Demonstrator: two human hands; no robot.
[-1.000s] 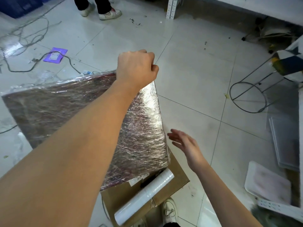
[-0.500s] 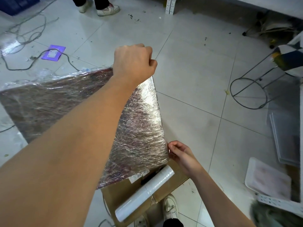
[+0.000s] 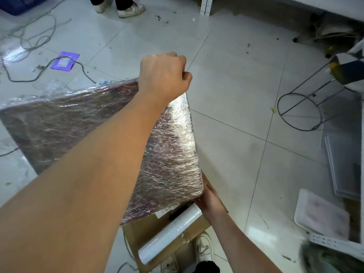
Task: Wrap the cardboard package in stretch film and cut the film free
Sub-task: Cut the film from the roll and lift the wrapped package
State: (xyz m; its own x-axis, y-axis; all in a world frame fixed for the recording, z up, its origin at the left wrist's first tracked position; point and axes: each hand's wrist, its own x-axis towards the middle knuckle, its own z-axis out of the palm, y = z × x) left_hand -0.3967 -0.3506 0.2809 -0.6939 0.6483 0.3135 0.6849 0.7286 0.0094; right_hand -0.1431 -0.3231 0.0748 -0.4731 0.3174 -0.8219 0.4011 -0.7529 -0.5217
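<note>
Package: the cardboard package (image 3: pixel 82 134) is a flat slab already covered in shiny stretch film; it stands tilted, its lower right corner resting on a brown box (image 3: pixel 157 231) on the tiled floor (image 3: pixel 226 95).
Left hand: the left hand (image 3: pixel 164 74) is curled into a fist over the package's top right corner, gripping it and holding the slab up.
Right hand: the right hand (image 3: pixel 209 200) is at the lower right corner, fingers bent against the wrapped edge; whether it pinches loose film or only the corner, I cannot tell.
Film roll: the white roll (image 3: pixel 170 233) lies on the brown box, just beside the right hand, apparently touching it.
Step in hand: by the look of it, the wrapping is nearly complete and the package is being steadied or turned for a last pass.
Next move: likely take up the roll, pull the film taut against the corner, then tear or cut it free; no cutting tool is visible.
Surroundings: cables (image 3: pixel 29 36) and a purple card (image 3: pixel 65 61) lie on the floor; another person's shoes (image 3: pixel 130 10) stand at the top.
</note>
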